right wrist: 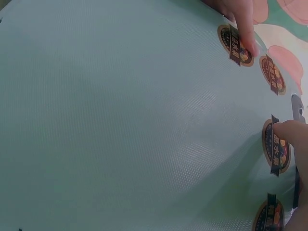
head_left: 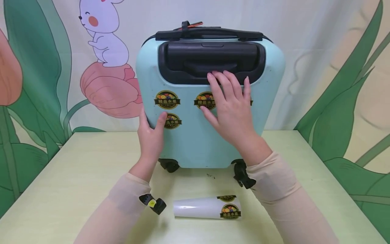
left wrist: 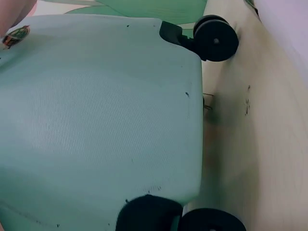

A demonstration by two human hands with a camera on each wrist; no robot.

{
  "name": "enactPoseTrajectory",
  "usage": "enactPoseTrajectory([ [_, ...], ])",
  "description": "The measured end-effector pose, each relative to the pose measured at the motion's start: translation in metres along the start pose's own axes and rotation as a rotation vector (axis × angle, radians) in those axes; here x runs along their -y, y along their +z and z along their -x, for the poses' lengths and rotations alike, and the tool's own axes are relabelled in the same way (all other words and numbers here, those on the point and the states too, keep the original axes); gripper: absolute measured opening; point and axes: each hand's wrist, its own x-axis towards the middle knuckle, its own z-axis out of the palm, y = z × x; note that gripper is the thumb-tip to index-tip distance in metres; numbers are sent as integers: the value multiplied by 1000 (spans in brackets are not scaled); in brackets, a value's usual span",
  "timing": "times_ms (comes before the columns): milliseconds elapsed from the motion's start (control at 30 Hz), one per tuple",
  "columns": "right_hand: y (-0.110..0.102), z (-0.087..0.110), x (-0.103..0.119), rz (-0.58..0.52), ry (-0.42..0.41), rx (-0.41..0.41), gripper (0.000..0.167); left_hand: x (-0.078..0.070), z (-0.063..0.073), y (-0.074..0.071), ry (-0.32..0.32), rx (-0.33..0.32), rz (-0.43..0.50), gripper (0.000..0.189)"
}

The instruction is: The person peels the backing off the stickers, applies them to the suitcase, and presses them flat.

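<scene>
A light teal suitcase (head_left: 201, 142) stands upright on the table, its black handle recess (head_left: 210, 62) near the top. Oval fruit stickers are on its front: one at upper left (head_left: 167, 101), a lower-left sticker (head_left: 172, 121), a middle sticker (head_left: 204, 100) and one mostly hidden behind the right hand. My left hand (head_left: 151, 139) holds the suitcase's left edge, thumb on the lower-left sticker; its other fingers are largely hidden. My right hand (head_left: 233, 108) rests on the front with fingers spread, fingertips at the recess. Its thumb (right wrist: 288, 130) touches the middle sticker.
A rolled white sheet (head_left: 198, 207) with the same fruit stickers lies on the table (head_left: 76, 183) in front of the suitcase. Black wheels (left wrist: 215, 39) support the suitcase. A printed curtain (head_left: 304, 67) with a rabbit and plants hangs behind.
</scene>
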Motion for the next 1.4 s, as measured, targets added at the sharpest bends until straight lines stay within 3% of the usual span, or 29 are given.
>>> enactPoseTrajectory([
  [300, 1, 1, 0, 0, -8, -13, 68, 10, 2, -3, 112, 11, 15, 61],
  [400, 2, 1, 0, -1, -10, -22, 68, 10, 2, -1, 100, 13, 49, 69],
  [600, 4, 1, -1, 4, -14, -42, 68, -21, 8, 9, -6, -10, 36, 104],
  [700, 5, 1, -1, -2, -15, -45, 68, -33, 11, 11, -21, -33, 4, 97],
  [833, 5, 1, 0, -6, -13, -48, 68, -36, 13, 9, 7, -37, -5, 77],
  [1100, 5, 1, 1, -8, -4, -52, 68, -23, 15, 5, 107, -20, 24, 70],
  [1333, 5, 1, 2, -4, -3, -52, 67, 18, 5, 6, 164, -36, 13, 60],
  [1400, 6, 1, 2, -5, -3, -55, 67, 19, 5, 5, 172, -41, 4, 61],
])
